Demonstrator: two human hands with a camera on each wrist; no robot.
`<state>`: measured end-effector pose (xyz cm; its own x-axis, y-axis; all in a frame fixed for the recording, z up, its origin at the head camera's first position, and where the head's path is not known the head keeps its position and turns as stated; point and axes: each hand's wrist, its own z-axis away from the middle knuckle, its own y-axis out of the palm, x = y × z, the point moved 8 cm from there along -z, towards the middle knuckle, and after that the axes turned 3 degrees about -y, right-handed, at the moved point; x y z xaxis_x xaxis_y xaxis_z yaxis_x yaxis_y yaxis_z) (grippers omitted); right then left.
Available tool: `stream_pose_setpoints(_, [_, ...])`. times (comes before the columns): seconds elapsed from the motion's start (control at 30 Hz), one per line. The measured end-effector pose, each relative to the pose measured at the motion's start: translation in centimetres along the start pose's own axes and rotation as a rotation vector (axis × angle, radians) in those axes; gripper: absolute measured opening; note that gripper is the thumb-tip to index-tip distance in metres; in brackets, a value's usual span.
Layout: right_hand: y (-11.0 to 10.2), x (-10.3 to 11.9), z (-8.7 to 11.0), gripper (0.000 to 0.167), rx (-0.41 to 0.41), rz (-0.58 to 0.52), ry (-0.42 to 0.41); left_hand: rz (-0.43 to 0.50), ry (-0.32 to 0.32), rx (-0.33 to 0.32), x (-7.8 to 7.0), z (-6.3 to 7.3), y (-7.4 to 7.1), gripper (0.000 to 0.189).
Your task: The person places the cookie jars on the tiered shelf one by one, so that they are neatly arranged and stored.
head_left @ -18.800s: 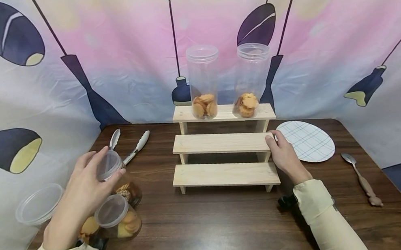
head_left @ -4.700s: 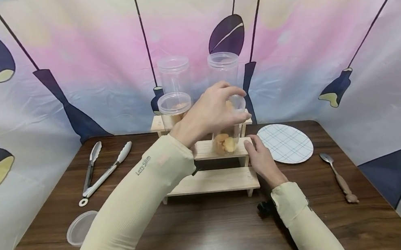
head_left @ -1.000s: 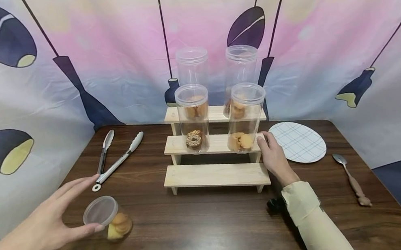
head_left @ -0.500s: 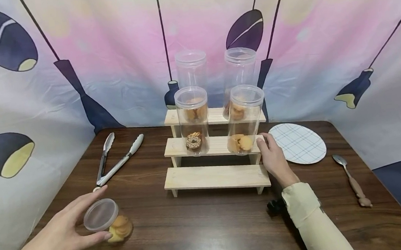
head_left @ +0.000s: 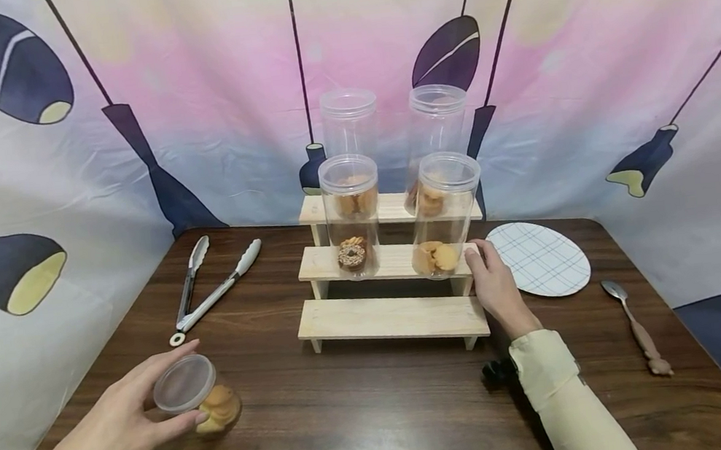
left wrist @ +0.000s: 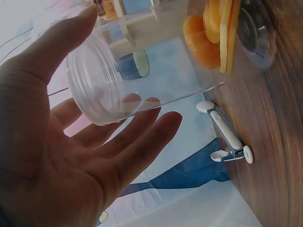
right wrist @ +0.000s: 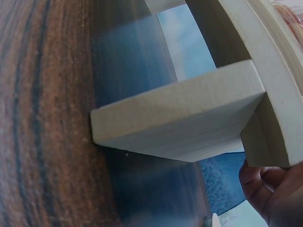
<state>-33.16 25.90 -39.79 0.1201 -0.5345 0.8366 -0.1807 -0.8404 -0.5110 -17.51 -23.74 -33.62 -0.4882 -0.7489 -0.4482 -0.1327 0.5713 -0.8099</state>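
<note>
My left hand (head_left: pixel 120 419) is around the lid end of a clear lidded jar (head_left: pixel 186 385) at the table's left, thumb on one side and loosely bent fingers on the other. Biscuits (left wrist: pixel 213 35) lie in that jar's bottom. Whether the fingers touch it is unclear. At the right end of a three-tier wooden stand (head_left: pixel 391 315), my right hand (head_left: pixel 495 280) grips the middle shelf, thumb on top. Two jars, one with ring-shaped cookies (head_left: pixel 352 255) and one with round biscuits (head_left: pixel 436 256), stand on that shelf. Two more jars (head_left: pixel 349 105) stand on the top shelf.
Spread tongs (head_left: pixel 212 295) lie at the back left. Right of the stand lies a checked white oval plate or mat (head_left: pixel 542 261), with a wooden-handled spoon (head_left: pixel 638 331) beyond it. A patterned cloth (head_left: pixel 242 105) hangs close behind the table (head_left: pixel 355 423).
Since the oldest frame, two jars have come onto the middle shelf. My left hand left the right one there and reached back left, closing in around the remaining jar. The right hand stays.
</note>
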Motion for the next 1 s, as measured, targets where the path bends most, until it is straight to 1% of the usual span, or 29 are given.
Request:
stream_pose_setpoints(0.2, [-0.11, -0.05, 0.0, 0.063, -0.004, 0.029, -0.001, -0.016, -0.037, -0.005, 0.23, 0.0, 0.16, 0.081])
stream_pose_setpoints(0.3, [-0.11, -0.03, 0.0, 0.064, -0.003, 0.032, -0.003, -0.009, -0.056, -0.007, 0.36, 0.06, 0.18, 0.08])
stream_pose_setpoints(0.57, [-0.06, -0.07, 0.05, 0.064, -0.001, 0.035, -0.007, -0.028, -0.073, -0.019, 0.55, 0.21, 0.13, 0.079])
stream_pose_setpoints(1.0, [0.0, -0.07, -0.02, 0.063, -0.007, 0.032, -0.017, -0.037, -0.025, -0.056, 0.26, 0.29, 0.08, 0.081])
